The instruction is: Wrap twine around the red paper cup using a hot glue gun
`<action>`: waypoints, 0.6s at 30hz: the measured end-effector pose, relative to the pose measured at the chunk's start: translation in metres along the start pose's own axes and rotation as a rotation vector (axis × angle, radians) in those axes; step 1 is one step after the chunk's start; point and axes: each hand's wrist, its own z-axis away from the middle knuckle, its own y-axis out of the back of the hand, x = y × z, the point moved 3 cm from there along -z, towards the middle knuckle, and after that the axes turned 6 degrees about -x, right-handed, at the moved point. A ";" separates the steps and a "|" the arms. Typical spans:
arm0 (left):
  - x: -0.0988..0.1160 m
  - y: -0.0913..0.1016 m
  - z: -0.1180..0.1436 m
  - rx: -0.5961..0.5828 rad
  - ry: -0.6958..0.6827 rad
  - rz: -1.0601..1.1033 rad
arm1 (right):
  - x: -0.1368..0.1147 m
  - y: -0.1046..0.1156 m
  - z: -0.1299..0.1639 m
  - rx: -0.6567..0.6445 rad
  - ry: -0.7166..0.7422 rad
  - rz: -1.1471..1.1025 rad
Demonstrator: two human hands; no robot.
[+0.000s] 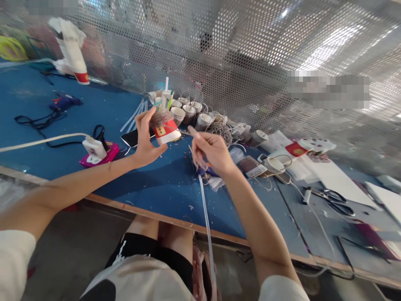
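My left hand [147, 140] grips a red and white paper cup [169, 133] that lies tilted on its side above the table. Grey-brown cord [161, 118] is wound round part of the cup. A strand runs from it toward my right hand [211, 152], whose fingers are curled and slightly blurred, seemingly closed on that strand. Just below the right hand lies a blue glue gun [213, 171], partly hidden, with a long clear glue stick [205, 209] reaching past the table edge.
Several cord-wrapped cups [189, 112] and a loose heap of cord [221, 133] stand along the perforated metal screen [131, 62]. On the left are a pink power strip [109, 154], a phone [130, 139] and another blue glue gun [65, 102]. Scissors [336, 200] lie right.
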 end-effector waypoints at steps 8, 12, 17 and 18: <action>0.004 -0.007 0.006 -0.093 -0.062 -0.112 | -0.039 0.021 -0.035 0.185 0.115 0.270; 0.002 -0.009 0.008 -0.138 -0.047 -0.129 | -0.047 0.016 -0.040 0.220 0.121 0.303; -0.002 -0.009 0.008 -0.130 0.002 -0.083 | -0.024 0.029 -0.025 0.218 0.155 0.318; -0.001 -0.009 0.009 -0.131 0.005 -0.072 | -0.017 0.034 -0.021 0.244 0.155 0.318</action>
